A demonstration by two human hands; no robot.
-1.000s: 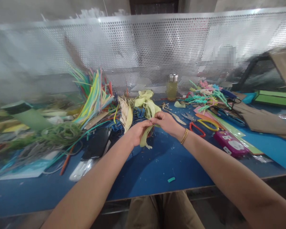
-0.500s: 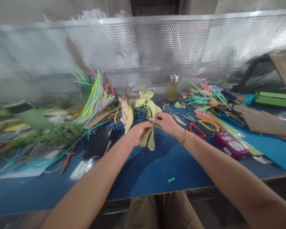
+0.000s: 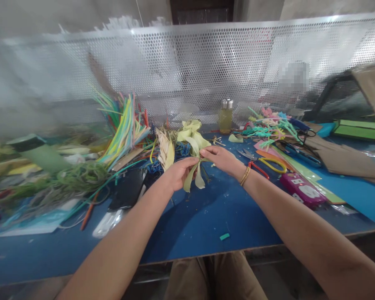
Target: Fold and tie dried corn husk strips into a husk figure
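A bunch of pale yellow-green leaf strips [image 3: 194, 136] stands upright over the middle of the blue table [image 3: 203, 225], with lighter leaves hanging below. My left hand [image 3: 178, 173] is closed round the bunch's narrow middle from the left. From the right, the fingers of my right hand [image 3: 220, 159] pinch the same part, close beside the left fingertips. A gold bracelet [image 3: 245, 176] circles my right wrist. Left of the bunch lies a bundle of dry cream leaves [image 3: 165, 150]. The exact spot where the fingertips meet is partly hidden.
Right: scissors with red and yellow handles [image 3: 272, 165], a purple case [image 3: 302, 190], coloured paper and cardboard [image 3: 346, 162]. Behind: a bottle [image 3: 226, 116] and a perforated metal panel [image 3: 206, 62]. Left: a black pouch [image 3: 128, 189], coloured strips [image 3: 121, 129] and green string [image 3: 84, 174].
My right hand has shifted slightly and its fingers look straighter at the bunch. The hanging leaves sit a little higher and have turned slightly. My left hand keeps its hold.
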